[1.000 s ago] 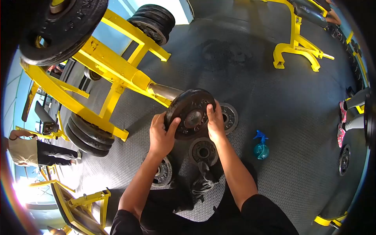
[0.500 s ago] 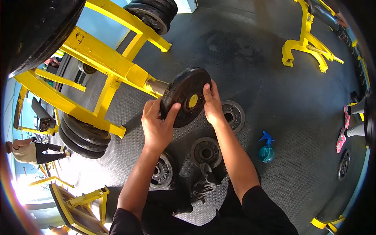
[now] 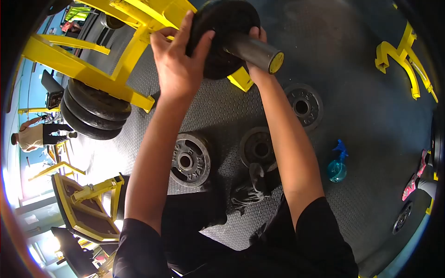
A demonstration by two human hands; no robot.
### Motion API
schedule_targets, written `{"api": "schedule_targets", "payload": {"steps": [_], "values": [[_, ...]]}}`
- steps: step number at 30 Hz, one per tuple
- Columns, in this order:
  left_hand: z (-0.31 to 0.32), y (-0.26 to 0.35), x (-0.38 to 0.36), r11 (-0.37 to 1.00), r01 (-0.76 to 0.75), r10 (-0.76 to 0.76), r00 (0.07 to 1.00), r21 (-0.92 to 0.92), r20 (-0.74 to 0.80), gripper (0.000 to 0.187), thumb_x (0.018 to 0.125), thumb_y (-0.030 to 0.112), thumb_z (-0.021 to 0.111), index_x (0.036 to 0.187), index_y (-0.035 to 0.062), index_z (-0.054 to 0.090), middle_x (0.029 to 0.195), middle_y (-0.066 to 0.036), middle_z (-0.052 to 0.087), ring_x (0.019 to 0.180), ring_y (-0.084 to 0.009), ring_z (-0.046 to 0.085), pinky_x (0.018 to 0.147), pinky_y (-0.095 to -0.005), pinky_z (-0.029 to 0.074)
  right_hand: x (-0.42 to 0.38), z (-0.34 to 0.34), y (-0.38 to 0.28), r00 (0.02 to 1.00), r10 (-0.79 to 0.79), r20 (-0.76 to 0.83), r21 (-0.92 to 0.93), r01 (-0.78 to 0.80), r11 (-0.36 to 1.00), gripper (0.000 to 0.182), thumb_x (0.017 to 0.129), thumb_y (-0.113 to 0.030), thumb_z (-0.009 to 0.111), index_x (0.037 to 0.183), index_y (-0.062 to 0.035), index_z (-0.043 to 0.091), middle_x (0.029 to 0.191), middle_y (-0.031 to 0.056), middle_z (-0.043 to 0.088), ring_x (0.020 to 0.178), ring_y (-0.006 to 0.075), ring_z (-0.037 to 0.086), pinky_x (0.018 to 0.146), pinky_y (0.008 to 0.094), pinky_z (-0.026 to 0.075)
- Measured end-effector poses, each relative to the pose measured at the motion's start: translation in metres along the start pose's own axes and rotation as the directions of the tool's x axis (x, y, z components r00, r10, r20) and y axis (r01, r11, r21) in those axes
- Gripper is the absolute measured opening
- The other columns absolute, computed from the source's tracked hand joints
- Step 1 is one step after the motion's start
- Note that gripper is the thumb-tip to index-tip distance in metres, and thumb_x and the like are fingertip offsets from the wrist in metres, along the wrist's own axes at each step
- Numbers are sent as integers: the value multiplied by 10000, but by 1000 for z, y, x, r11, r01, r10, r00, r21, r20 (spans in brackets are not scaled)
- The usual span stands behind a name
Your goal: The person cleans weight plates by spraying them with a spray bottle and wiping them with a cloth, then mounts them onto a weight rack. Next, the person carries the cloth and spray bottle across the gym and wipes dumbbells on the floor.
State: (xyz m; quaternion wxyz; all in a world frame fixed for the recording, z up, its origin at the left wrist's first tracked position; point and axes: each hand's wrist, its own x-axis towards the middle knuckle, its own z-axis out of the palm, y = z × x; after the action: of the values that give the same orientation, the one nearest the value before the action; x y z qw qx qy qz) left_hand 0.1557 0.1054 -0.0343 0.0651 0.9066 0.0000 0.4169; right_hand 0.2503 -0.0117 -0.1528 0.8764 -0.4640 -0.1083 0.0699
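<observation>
A black weight plate [image 3: 225,23] sits around the metal peg [image 3: 252,50] of a yellow rack [image 3: 123,90], and the peg's yellow-tipped end sticks out toward me. My left hand [image 3: 181,62] grips the plate's left edge, thumb on the near face and fingers spread along the rim. On the opposite side, my right hand [image 3: 262,75] holds the plate, partly hidden behind the peg. Below, on the floor, lie a weight plate [image 3: 200,160] to the left, another [image 3: 250,139] in the middle, and a third [image 3: 314,104] to the right.
Dark crumpled cloth [image 3: 252,192] lies against the middle floor plate. A blue spray bottle [image 3: 337,169] stands to the right. Several plates [image 3: 95,111] hang on the rack's left side. A bystander [image 3: 34,134] is at far left; another person's pink shoe [image 3: 410,186] shows at right.
The plate has gone from in front of the peg's end to around the peg, moving away from me with both hands. My view has shifted, too.
</observation>
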Motion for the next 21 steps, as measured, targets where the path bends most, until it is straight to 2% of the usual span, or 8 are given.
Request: {"api": "schedule_targets", "payload": {"steps": [9, 11, 15, 17, 18, 19, 20, 21], "values": [[14, -49, 4, 995, -5, 4, 1000, 103, 6, 573, 845, 351, 814, 1359, 160, 649, 1054, -189, 505, 961, -326, 569, 893, -405, 505, 19, 28, 12, 999, -31, 37, -302, 41, 952, 779, 992, -701, 382, 1439, -63, 406, 1245, 188, 624, 1177, 297, 601, 992, 404, 444], [18, -57, 6, 995, 13, -13, 1000, 102, -1, 545, 876, 383, 784, 1371, 202, 645, 1078, -172, 538, 1009, -302, 556, 892, -383, 487, 29, 34, 26, 996, -73, -52, -103, 68, 992, 659, 988, -574, 545, 1357, -41, 427, 1158, 131, 675, 1036, 224, 677, 872, 360, 558], [20, -56, 3, 992, 49, -49, 999, 118, -1, 540, 885, 359, 779, 1384, 213, 633, 1089, -166, 548, 1011, -298, 565, 895, -390, 484, 45, 28, 51, 984, -179, 16, -49, 180, 982, 626, 990, -576, 542, 1316, -47, 463, 1137, 132, 678, 1004, 239, 678, 889, 386, 540], [21, -54, 2, 993, 76, -77, 997, 85, 1, 548, 892, 351, 773, 1402, 223, 616, 1092, -166, 553, 1022, -300, 569, 899, -394, 482, 64, 13, 92, 987, -157, 10, 14, 157, 987, 636, 1001, -552, 541, 1393, -63, 435, 1140, 126, 670, 990, 243, 684, 883, 377, 542], [19, -51, 3, 991, 107, -110, 994, 82, 23, 562, 880, 355, 783, 1395, 198, 620, 1097, -179, 537, 1001, -315, 576, 890, -404, 491, 74, -1, 116, 978, -189, 85, -109, 197, 974, 658, 1002, -528, 560, 1445, -71, 394, 1174, 139, 659, 1023, 257, 677, 907, 387, 534], [18, -50, 3, 987, 139, -143, 989, 80, 41, 578, 868, 358, 793, 1389, 173, 625, 1102, -191, 522, 980, -330, 583, 881, -414, 500, 69, 3, 85, 964, -210, 165, -227, 244, 943, 691, 1002, -505, 579, 1496, -78, 353, 1208, 153, 647, 1056, 270, 669, 932, 397, 526], [17, -50, 1, 985, 145, -151, 987, 96, 62, 596, 895, 373, 763, 1432, 189, 580, 1128, -199, 526, 1014, -344, 584, 898, -418, 496, 36, -15, 54, 930, 347, 122, 438, -364, 822, 826, 967, -462, 649, 1548, -24, 260, 1311, 227, 606, 1188, 330, 623, 1014, 428, 483], [15, -47, 1, 985, 145, -150, 987, 89, 50, 596, 895, 373, 763, 1432, 189, 580, 1128, -199, 526, 1014, -344, 584, 898, -418, 496, 11, -39, 36, 973, 198, 116, -170, -177, 969, 844, 949, -433, 671, 1540, 4, 257, 1350, 254, 577, 1226, 354, 599, 1040, 440, 464]]}}
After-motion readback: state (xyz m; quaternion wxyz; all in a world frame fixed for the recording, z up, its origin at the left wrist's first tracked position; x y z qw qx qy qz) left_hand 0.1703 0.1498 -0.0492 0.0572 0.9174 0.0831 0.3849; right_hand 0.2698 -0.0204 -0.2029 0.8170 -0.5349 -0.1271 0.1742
